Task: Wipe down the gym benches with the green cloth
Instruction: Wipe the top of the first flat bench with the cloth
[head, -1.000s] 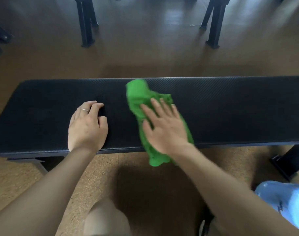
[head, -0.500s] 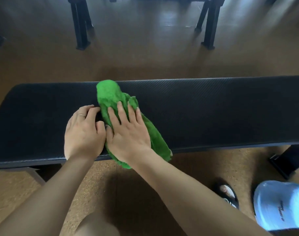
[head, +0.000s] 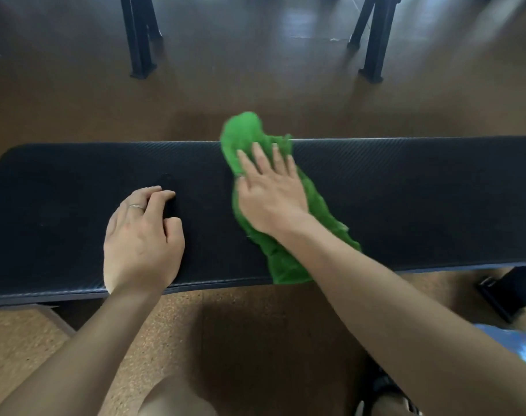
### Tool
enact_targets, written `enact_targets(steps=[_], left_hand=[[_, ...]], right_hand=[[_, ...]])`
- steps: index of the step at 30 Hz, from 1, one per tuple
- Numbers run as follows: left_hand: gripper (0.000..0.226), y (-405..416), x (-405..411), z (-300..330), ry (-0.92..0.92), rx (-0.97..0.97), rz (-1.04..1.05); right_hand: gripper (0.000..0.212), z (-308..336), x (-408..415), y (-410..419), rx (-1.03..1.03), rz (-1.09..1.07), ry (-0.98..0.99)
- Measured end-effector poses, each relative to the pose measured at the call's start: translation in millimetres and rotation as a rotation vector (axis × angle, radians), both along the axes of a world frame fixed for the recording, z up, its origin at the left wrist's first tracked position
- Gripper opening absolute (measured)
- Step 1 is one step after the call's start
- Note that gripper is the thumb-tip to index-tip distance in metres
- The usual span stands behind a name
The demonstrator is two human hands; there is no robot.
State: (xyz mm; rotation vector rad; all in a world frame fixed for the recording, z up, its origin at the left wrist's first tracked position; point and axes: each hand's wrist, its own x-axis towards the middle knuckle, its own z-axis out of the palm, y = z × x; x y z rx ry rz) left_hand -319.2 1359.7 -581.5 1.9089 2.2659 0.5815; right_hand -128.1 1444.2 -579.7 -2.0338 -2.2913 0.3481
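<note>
Under right hand (head: 270, 196), green cloth (head: 246, 136), flat on bench (head: 405, 190)

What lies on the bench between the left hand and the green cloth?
Nothing: in the head view only bare black bench padding shows between the left hand and the green cloth under the right hand.

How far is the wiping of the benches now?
Done: cannot be judged, since the black bench shows no visible wet or clean trace. In hand: the right hand presses the green cloth flat near the bench's middle, while the left hand rests on the pad. Left: probably the bench's right part, and the other bench behind, of which only legs show.
</note>
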Motion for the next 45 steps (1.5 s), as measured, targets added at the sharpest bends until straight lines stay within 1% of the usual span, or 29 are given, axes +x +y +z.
enact_targets(steps=[2,4,6,7,8,11,13,14,16,18,22,24,26,28,30,32,33,35,37,41,43,45], left_hand=[[0.041,0,-1,-1,0.008,-0.007,-0.010],[0.040,1,-3,-1,0.018,-0.012,-0.009],[0.040,1,-3,1,0.012,-0.028,-0.004],[0.041,1,-3,2,-0.001,-0.034,-0.001],[0.042,1,-2,3,-0.016,-0.037,0.006],[0.041,-1,1,7,-0.031,-0.033,0.026],[0.039,-1,3,6,-0.025,-0.016,0.032],[0.039,0,3,6,-0.025,-0.010,0.037],[0.039,1,4,5,-0.028,-0.006,0.043],[0.039,1,5,4,-0.015,-0.004,0.042],[0.039,1,3,4,-0.017,0.005,0.029],[0.041,-1,2,4,-0.010,0.004,0.016],[0.041,-2,2,5,-0.014,-0.001,0.013],[0.042,-3,3,7,-0.024,-0.008,0.012],[0.041,-4,3,8,-0.033,-0.006,0.012],[0.040,-4,4,8,-0.031,0.007,0.011],[0.040,-3,4,7,-0.026,0.012,0.009],[0.040,-1,4,6,-0.020,0.018,0.010],[0.040,-1,3,4,-0.021,0.020,0.011],[0.039,0,1,4,-0.026,0.034,-0.008],[0.039,1,-1,5,-0.028,0.026,-0.031],[0.038,0,-6,9,-0.048,0.021,-0.081]], right_hand=[[0.060,2,-52,5,0.004,0.165,0.044],[0.059,3,-80,6,-0.017,0.249,0.075],[0.058,3,-79,8,-0.019,0.302,0.094],[0.058,3,-66,14,-0.013,0.302,0.095],[0.058,2,-44,24,-0.002,0.260,0.081],[0.058,1,62,65,0.008,-0.066,-0.009],[0.061,2,117,72,-0.026,-0.219,-0.052],[0.063,2,125,69,-0.040,-0.271,-0.053],[0.065,-1,103,61,-0.036,-0.317,-0.052],[0.065,-1,55,48,-0.027,-0.254,-0.039],[0.064,3,-31,1,0.005,0.064,0.035],[0.061,3,-38,-19,0.000,0.181,0.071],[0.060,5,-16,-25,0.005,0.220,0.078],[0.059,5,25,-22,0.018,0.143,0.050],[0.060,5,75,-16,0.003,-0.012,0.013],[0.060,7,109,-15,-0.042,-0.164,-0.002],[0.061,6,112,-16,-0.049,-0.215,-0.008],[0.062,3,89,-21,-0.030,-0.246,-0.020],[0.062,1,45,-35,0.000,-0.174,-0.015],[0.061,2,-38,-79,0.019,0.081,0.041],[0.059,2,-48,-91,0.012,0.186,0.053],[0.057,4,-29,-90,0.010,0.199,0.059]])
